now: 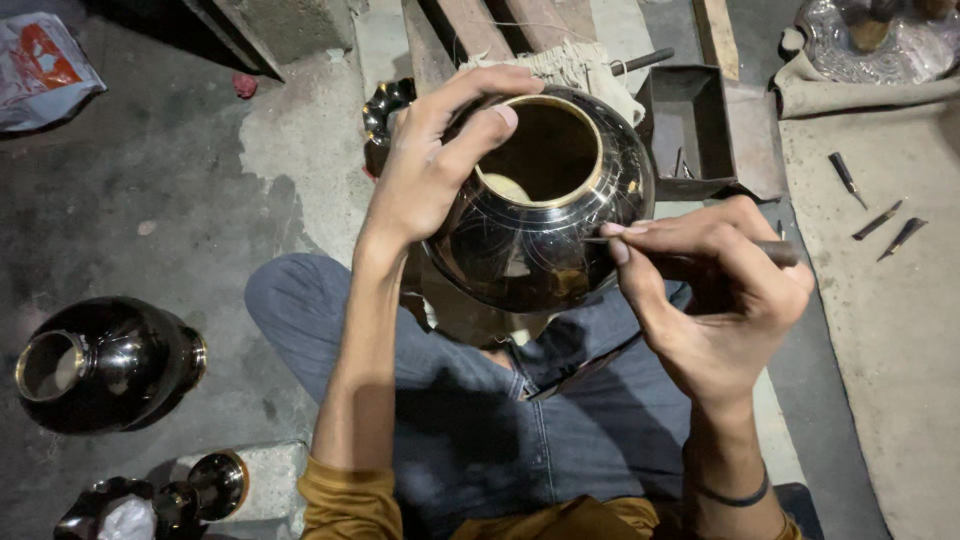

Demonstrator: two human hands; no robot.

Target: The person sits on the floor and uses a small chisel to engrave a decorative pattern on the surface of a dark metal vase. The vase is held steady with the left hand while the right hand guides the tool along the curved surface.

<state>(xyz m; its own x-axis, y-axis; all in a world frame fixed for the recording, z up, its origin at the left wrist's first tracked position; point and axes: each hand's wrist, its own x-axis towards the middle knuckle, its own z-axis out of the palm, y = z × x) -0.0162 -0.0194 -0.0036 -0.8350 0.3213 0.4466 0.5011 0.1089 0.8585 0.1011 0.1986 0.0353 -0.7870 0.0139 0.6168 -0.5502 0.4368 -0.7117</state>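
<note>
A glossy black vase (530, 235) with a brass-coloured rim rests on my lap, its mouth facing up. My left hand (430, 165) grips it at the rim, the thumb hooked over the mouth's edge. My right hand (715, 290) holds a thin engraving tool (775, 250) like a pen, its tip touching the vase's dark side, where fine scratched lines show.
Another black vase (100, 365) lies on the concrete floor at the left, with a smaller one (200, 490) below it. An open metal box (690, 125) stands behind the vase. Three small tools (880, 215) lie on a cloth mat at the right. A plastic bag (40, 65) sits top left.
</note>
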